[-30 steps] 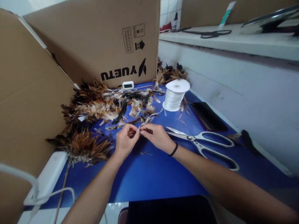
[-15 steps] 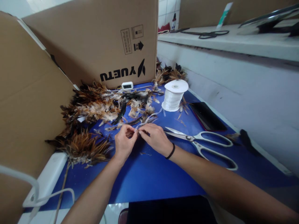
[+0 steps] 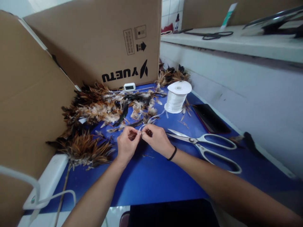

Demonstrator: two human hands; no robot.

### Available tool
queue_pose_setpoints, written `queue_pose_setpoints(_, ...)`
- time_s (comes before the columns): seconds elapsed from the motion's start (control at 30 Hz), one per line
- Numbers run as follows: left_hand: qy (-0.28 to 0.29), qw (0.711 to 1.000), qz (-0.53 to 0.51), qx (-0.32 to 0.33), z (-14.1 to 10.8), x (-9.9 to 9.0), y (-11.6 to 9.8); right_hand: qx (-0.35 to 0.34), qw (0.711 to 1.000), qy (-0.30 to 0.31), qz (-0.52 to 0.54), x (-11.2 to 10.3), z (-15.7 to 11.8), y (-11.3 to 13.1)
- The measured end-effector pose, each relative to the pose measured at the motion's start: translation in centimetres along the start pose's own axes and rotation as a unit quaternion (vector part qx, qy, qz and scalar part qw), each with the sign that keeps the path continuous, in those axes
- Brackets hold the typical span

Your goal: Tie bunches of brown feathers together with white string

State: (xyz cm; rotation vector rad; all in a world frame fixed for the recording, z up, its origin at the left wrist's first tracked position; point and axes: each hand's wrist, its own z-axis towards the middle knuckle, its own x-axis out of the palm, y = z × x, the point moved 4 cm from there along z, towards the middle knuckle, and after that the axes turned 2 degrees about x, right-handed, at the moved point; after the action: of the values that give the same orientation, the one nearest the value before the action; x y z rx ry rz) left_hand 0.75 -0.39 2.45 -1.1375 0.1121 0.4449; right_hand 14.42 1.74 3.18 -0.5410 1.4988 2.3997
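Over blue tbl (image 3: pixel 161 179), 2 hands (image 3: pixel 127 142) (image 3: pixel 158 142) pinch 1 wht ribbon (image 3: pixel 155 117) nr 1 spool (image 3: pixel 175 102) & 1 pr scissors (image 3: pixel 192 140).

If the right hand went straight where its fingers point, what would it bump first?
Probably the left hand: its fingertips face the right hand, by the white ribbon. Exact depth is hard to tell.

Blue flat tabletop (image 3: pixel 156 186): tall brown cardboard box (image 3: pixel 94 37) along far edge; loose brown-black feathers (image 3: pixel 99 108) before it, toward left edge. White cylindrical ribbon spool (image 3: pixel 175 102) near far right corner. Black rectangular phone (image 3: pixel 210 118) by right edge, silver metal scissors (image 3: pixel 192 139) before it.
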Motion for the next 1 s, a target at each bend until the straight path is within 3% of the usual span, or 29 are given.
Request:
queue_pose_setpoints(0.2, -0.015, 1.0, -0.02, -0.003, -0.09, 0.04, 0.01, 0.036, 0.997, 0.014, 0.06, 0.19, -0.04, -0.53)
queue_pose_setpoints(0.7, -0.028, 0.997, -0.066, -0.024, 0.1, -0.11, 0.52, 0.051, 0.996, 0.02, 0.075, 0.05, -0.2, -0.42)
queue_pose_setpoints(1.0, -0.037, 0.993, -0.107, -0.032, 0.3, -0.21, 0.47, -0.004, 0.999, 0.026, 0.033, -0.17, -0.51, 0.06)
